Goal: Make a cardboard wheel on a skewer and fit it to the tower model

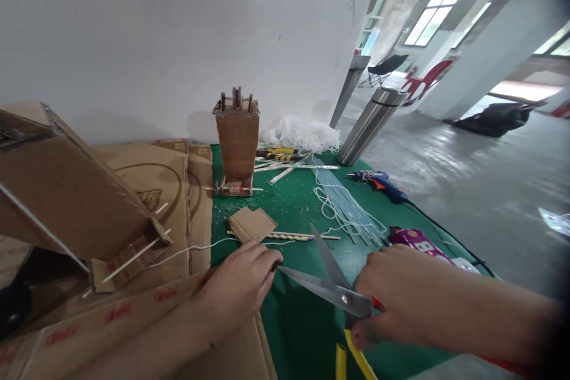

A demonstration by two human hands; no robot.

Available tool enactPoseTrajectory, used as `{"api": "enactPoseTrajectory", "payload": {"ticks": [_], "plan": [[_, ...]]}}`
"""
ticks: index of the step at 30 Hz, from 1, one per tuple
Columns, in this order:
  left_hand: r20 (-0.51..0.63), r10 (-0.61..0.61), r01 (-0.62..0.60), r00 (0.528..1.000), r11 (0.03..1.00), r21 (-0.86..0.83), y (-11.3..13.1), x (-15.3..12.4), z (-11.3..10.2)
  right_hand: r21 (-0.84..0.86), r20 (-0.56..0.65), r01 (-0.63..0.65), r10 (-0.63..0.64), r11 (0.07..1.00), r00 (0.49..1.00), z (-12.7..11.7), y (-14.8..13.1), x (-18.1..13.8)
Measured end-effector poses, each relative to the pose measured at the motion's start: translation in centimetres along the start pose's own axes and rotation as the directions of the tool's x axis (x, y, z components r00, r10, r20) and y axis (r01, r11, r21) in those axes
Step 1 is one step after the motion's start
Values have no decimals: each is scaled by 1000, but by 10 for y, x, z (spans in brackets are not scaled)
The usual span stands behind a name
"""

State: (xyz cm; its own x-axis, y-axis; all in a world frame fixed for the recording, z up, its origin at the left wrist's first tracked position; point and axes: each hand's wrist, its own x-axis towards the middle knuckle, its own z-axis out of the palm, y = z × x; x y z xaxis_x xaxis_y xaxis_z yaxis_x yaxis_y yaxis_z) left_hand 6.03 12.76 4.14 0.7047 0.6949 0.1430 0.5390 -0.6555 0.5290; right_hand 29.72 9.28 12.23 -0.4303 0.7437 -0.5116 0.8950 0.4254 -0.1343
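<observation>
My right hand (pixel 394 294) is closed round the handles of a pair of scissors (pixel 327 288), whose blades are spread and point left. One blade tip reaches close to the fingertips of my left hand (pixel 243 276). Those fingers are pinched on a small dark piece (pixel 275 265) that shows only at its end; I cannot tell its kind. Just beyond the left hand lie folded cardboard pieces (pixel 253 224) and a yellow spiral drill bit (pixel 294 237). A white string (pixel 196 247) runs from the left toward that spot.
A cardboard tower (pixel 238 142) stands at the back of the green table (pixel 303 309). A larger cardboard structure (pixel 84 190) leans at left. Glue sticks (pixel 342 196), a blue glue gun (pixel 383 184), a steel flask (pixel 371 124), yellow-black pliers (pixel 280 154) and a purple packet (pixel 418 240) lie or stand about.
</observation>
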Motion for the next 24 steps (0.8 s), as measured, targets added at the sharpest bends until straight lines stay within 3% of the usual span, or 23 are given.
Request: {"api": "enactPoseTrajectory", "payload": {"ticks": [3,8,15,19,24], "plan": [[-14,-3,3,1000,1000,-5,0,0,0,48,2,-19,19,999,1000,1,1,-2],[-44,-16,15,999,999,-38,1,0,-2,277,127,-87,53,957,990,-7,3,-7],[-122,-119,105,985,988,-117,2,2,-5,525,302,-121,-53,842,952,-18,14,-5],[-144,-174,145,974,971,-188,3,0,-6,476,296,-144,-4,867,955,-22,10,-6],[-159,-233,192,959,952,-237,6,-1,-7,289,185,-174,123,941,975,-18,6,-13]]}}
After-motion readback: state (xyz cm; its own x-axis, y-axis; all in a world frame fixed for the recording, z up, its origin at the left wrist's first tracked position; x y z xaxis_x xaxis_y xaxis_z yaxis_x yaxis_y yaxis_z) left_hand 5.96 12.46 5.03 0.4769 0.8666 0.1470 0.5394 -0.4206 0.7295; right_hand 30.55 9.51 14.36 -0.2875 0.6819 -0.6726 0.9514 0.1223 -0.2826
